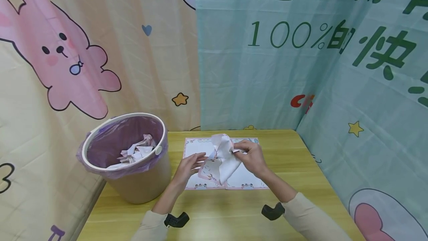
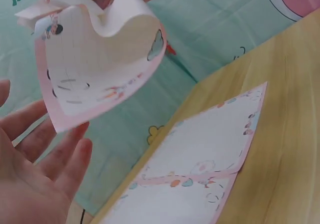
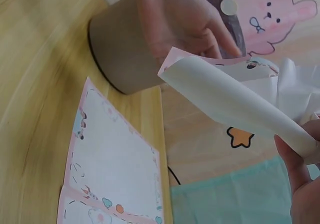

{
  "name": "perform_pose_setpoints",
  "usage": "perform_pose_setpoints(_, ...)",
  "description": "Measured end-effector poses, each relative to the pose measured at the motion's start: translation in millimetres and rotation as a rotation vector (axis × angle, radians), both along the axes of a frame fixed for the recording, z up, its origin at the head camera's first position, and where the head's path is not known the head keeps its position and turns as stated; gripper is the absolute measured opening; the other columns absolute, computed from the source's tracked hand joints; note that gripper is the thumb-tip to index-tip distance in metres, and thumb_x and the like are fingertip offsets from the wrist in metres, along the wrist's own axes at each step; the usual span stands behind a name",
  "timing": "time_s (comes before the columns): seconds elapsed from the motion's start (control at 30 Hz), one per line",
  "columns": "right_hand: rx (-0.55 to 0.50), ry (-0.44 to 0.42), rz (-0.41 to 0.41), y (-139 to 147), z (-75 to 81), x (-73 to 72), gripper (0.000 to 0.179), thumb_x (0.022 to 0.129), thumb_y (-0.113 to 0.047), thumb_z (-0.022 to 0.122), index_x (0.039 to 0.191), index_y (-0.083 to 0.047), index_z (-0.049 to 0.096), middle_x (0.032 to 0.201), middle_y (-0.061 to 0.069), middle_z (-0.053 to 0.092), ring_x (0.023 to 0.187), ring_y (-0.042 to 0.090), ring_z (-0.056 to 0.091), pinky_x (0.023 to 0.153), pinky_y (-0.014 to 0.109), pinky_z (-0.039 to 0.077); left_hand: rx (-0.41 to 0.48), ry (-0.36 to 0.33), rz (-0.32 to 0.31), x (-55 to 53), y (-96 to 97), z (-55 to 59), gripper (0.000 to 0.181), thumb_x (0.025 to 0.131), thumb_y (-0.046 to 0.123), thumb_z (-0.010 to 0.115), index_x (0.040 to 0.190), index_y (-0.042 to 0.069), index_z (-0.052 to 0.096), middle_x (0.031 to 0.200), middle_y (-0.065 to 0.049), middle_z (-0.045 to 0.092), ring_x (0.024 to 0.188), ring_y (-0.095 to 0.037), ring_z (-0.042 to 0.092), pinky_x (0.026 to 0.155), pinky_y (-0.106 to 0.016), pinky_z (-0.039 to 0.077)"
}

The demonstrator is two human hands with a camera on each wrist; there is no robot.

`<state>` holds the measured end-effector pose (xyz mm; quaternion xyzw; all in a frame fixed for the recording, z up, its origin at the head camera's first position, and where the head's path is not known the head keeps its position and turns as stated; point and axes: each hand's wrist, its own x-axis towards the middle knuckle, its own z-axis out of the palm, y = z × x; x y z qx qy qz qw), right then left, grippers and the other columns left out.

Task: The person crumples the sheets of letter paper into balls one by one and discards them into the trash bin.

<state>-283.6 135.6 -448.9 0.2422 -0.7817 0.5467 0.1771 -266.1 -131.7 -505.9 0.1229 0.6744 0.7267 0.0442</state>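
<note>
My right hand (image 1: 252, 158) pinches a crumpled sheet of paper (image 1: 230, 168) above the table, the sheet white with a printed pink border. In the right wrist view, thumb and fingers of that hand (image 3: 305, 189) hold its bunched end. Fingers spread and loosely extended, my left hand (image 1: 186, 167) is at the sheet's left edge. In the left wrist view its fingertips (image 2: 82, 149) lie behind the lower corner; whether they touch it I cannot tell. Beneath, two flat sheets with printed borders, a left one (image 1: 191, 176) and a right one (image 1: 250, 177), lie side by side.
Left of the sheets stands a beige bin (image 1: 143, 187) with a purple liner (image 1: 110, 142) and crumpled papers (image 1: 137, 151) inside. A wooden table (image 1: 214, 215) carries everything. Printed curtains (image 1: 247, 84) hang behind and at both sides.
</note>
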Motion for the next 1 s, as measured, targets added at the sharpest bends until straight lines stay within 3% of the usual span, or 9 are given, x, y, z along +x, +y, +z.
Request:
perform_pose_setpoints(0.17,-0.132,-0.141,0.008,-0.9,2.8,0.7,0.019,0.085,0.014,0.076,0.101,0.006,0.079,0.100,0.016,0.074,0.097,0.025,0.066,0.074,0.028,0.059,0.153,-0.075,-0.090,4.8,-5.9,-19.6,0.043,0.111,0.012,0.042,0.143,-0.015,0.048,0.131,-0.016,0.063,0.112,-0.023,0.064,0.095,-0.039,0.055)
perform_pose_setpoints(0.33,-0.269,-0.268,0.002,-2.1,4.1,-2.1,0.021,0.084,0.015,0.074,0.105,0.011,0.076,0.108,0.017,0.072,0.101,0.021,0.063,0.076,0.028,0.060,0.199,-0.008,-0.225,10.8,-5.2,-33.2,0.040,0.106,-0.003,0.049,0.145,-0.012,0.047,0.130,-0.009,0.063,0.114,-0.023,0.064,0.100,-0.046,0.053)
perform_pose_setpoints(0.5,-0.364,-0.358,-0.046,-2.6,2.7,-5.2,0.023,0.085,0.016,0.072,0.108,0.013,0.075,0.111,0.016,0.070,0.097,0.021,0.064,0.074,0.029,0.060,0.357,0.042,-0.289,12.5,2.0,-36.7,0.038,0.105,-0.006,0.049,0.138,0.005,0.064,0.130,-0.005,0.065,0.120,-0.025,0.062,0.104,-0.046,0.050)
perform_pose_setpoints(0.63,-0.401,-0.406,-0.052,-4.2,2.2,-5.3,0.025,0.086,0.015,0.071,0.111,0.013,0.074,0.111,0.016,0.069,0.092,0.023,0.067,0.072,0.032,0.061,0.459,0.080,-0.268,12.0,13.2,-31.4,0.040,0.104,-0.009,0.052,0.126,0.015,0.075,0.125,-0.004,0.066,0.114,-0.021,0.064,0.102,-0.042,0.052)
perform_pose_setpoints(0.77,-0.424,-0.416,-0.055,-6.3,0.5,-5.6,0.025,0.086,0.016,0.071,0.111,0.013,0.073,0.110,0.015,0.069,0.092,0.024,0.068,0.072,0.032,0.061,0.518,0.078,-0.172,12.8,26.2,-22.9,0.036,0.099,-0.011,0.058,0.119,0.015,0.073,0.123,-0.005,0.063,0.104,-0.018,0.066,0.094,-0.036,0.056)
perform_pose_setpoints(0.87,-0.427,-0.425,-0.053,-8.5,-0.4,-4.7,0.026,0.087,0.015,0.072,0.113,0.014,0.073,0.110,0.013,0.068,0.094,0.025,0.068,0.073,0.032,0.061,0.523,0.021,-0.096,14.3,33.4,-16.6,0.038,0.095,-0.013,0.062,0.125,0.010,0.064,0.127,-0.009,0.057,0.103,-0.021,0.065,0.089,-0.033,0.057)
perform_pose_setpoints(1.0,-0.421,-0.430,-0.060,-13.1,-1.8,-2.8,0.025,0.087,0.013,0.073,0.113,0.014,0.072,0.113,0.017,0.068,0.095,0.026,0.069,0.074,0.031,0.061,0.497,-0.050,-0.053,13.3,39.8,-11.3,0.054,0.090,-0.014,0.065,0.139,0.004,0.048,0.132,-0.015,0.051,0.103,-0.025,0.064,0.082,-0.032,0.059)
